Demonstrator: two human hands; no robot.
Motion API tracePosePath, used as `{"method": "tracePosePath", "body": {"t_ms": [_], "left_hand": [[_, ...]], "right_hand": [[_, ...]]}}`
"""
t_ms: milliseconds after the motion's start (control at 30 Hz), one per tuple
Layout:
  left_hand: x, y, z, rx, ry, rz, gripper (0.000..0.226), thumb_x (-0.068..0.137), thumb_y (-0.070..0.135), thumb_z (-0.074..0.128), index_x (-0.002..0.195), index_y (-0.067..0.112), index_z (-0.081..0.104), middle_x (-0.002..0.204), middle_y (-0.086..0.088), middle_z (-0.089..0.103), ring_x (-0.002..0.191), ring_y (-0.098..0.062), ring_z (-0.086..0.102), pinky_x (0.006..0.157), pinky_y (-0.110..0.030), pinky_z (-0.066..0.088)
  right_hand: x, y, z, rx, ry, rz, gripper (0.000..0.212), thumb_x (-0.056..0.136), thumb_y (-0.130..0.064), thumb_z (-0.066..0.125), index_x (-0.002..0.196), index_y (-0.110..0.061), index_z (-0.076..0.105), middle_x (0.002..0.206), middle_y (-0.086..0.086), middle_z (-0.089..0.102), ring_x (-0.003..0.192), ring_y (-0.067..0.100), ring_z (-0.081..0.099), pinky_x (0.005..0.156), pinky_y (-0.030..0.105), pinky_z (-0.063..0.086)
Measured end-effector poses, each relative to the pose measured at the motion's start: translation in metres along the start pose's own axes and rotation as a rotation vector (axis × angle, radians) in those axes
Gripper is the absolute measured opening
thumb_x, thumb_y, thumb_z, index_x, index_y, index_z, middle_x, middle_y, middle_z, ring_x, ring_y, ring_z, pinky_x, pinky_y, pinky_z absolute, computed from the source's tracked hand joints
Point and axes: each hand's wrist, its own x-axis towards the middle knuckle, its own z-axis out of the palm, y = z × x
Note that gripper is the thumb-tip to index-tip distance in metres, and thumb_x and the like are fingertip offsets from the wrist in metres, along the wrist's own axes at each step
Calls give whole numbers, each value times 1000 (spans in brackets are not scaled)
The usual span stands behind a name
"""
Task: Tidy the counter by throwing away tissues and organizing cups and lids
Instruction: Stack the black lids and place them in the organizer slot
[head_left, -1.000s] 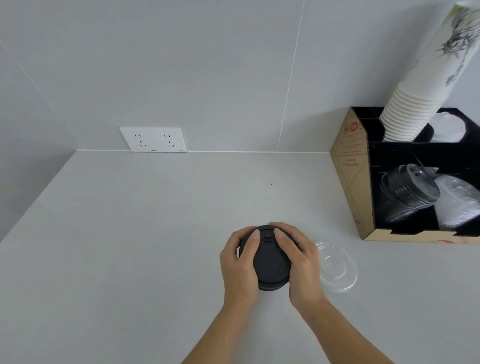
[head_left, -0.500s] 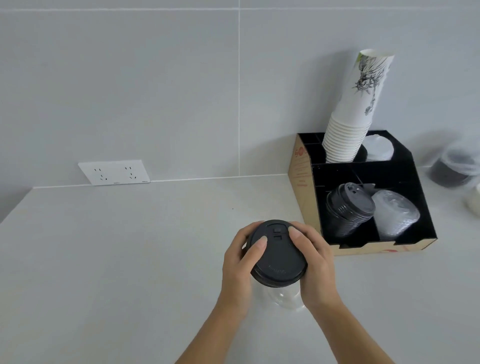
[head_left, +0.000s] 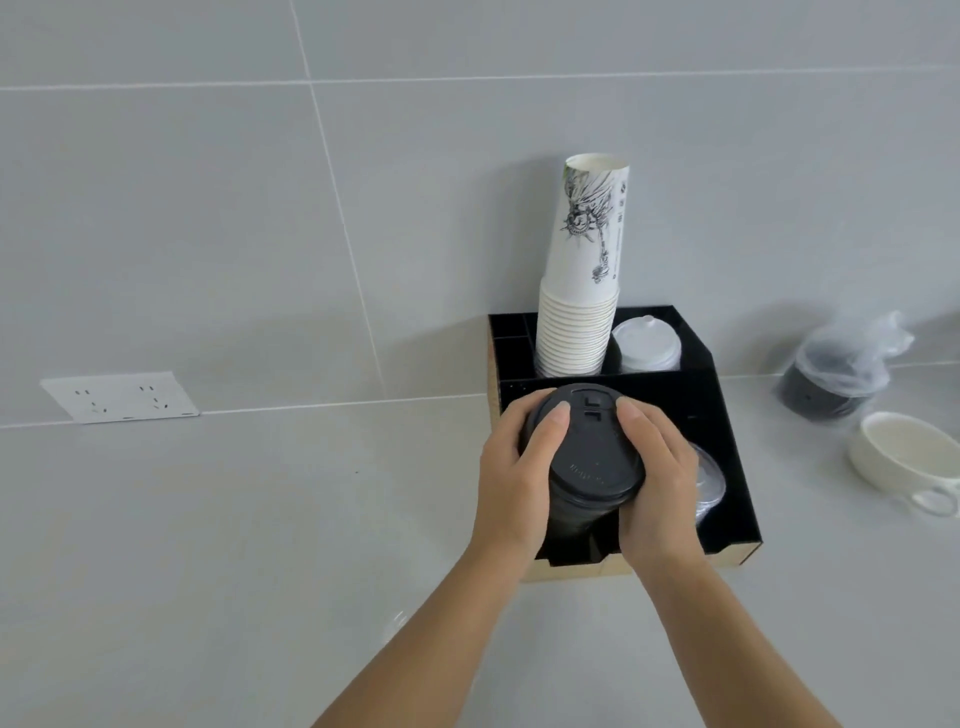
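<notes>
Two hands, left hand (head_left: 511, 478) and right hand (head_left: 657, 483), clasp black lid stack (head_left: 587, 467) over organizer (head_left: 727, 457) front-left compartment; clear lid (head_left: 396, 621) left of organizer awaits filing.

Black lids (head_left: 587, 462); white cups (head_left: 579, 312)

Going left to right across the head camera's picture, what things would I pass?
Wall socket → left hand → stack of black lids → right hand → bagged black lids → white cup.
</notes>
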Motion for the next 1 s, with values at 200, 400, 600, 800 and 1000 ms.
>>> {"method": "tracePosePath", "body": {"t_ms": [200, 400, 600, 800, 1000], "left_hand": [[28, -18, 36, 62, 1, 15, 27, 82, 32, 54, 102, 17, 66, 100, -1, 69, 94, -10, 64, 76, -17, 49], [44, -39, 40, 152, 47, -3, 30, 82, 36, 52, 103, 19, 65, 101, -1, 69, 96, -13, 64, 78, -21, 49], [46, -57, 33, 216, 110, -41, 34, 81, 40, 51, 104, 19, 64, 102, -3, 69, 98, -16, 63, 83, -26, 50], [45, -65, 29, 151, 215, -71, 29, 82, 37, 53, 98, 18, 66, 97, -4, 70, 92, -16, 65, 79, -26, 52], [44, -72, 27, -51, 344, -127, 22, 92, 22, 50, 99, 9, 67, 91, -8, 69, 85, -19, 65, 71, -27, 53]], "right_hand": [[40, -3, -29, 42, -29, 21, 22, 78, -27, 57, 89, -12, 69, 81, 0, 71, 78, 12, 65, 71, 26, 52], [58, 15, -37, 43, -46, 90, 16, 84, -23, 58, 89, -12, 69, 83, 2, 71, 79, 13, 66, 75, 29, 51], [58, 33, -39, 1, -45, 162, 17, 89, -23, 57, 92, -10, 68, 86, 4, 70, 80, 13, 64, 76, 30, 50], [56, 41, -34, -6, -72, 185, 23, 86, -24, 59, 99, -6, 67, 92, 10, 70, 84, 18, 66, 75, 30, 52], [56, 44, -25, -55, -78, 165, 20, 89, -21, 58, 100, -7, 67, 94, 8, 71, 86, 16, 66, 77, 30, 53]]}}
